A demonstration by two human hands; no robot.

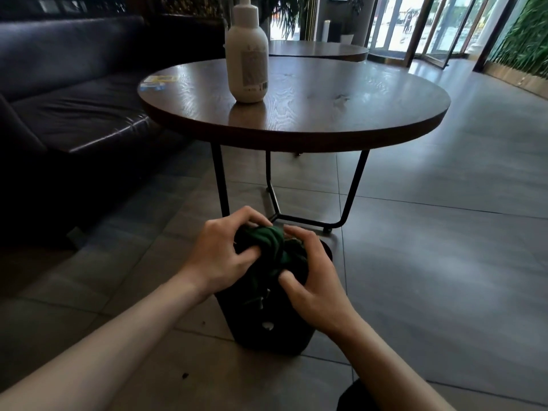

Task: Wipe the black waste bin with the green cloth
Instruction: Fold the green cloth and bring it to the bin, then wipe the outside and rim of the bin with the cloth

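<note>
The black waste bin (272,330) stands on the tiled floor just in front of me, below the round table. A bunched green cloth (271,243) lies over the bin's top. My left hand (221,253) grips the cloth from the left, fingers curled into its folds. My right hand (311,283) clasps the cloth and the bin's upper edge from the right. The bin's opening is hidden under the cloth and both hands.
A round wooden table (326,120) on thin black metal legs (219,179) stands right behind the bin, with a white bottle (247,51) on it. A dark leather sofa (68,93) is on the left. Open tiled floor (444,232) stretches to the right.
</note>
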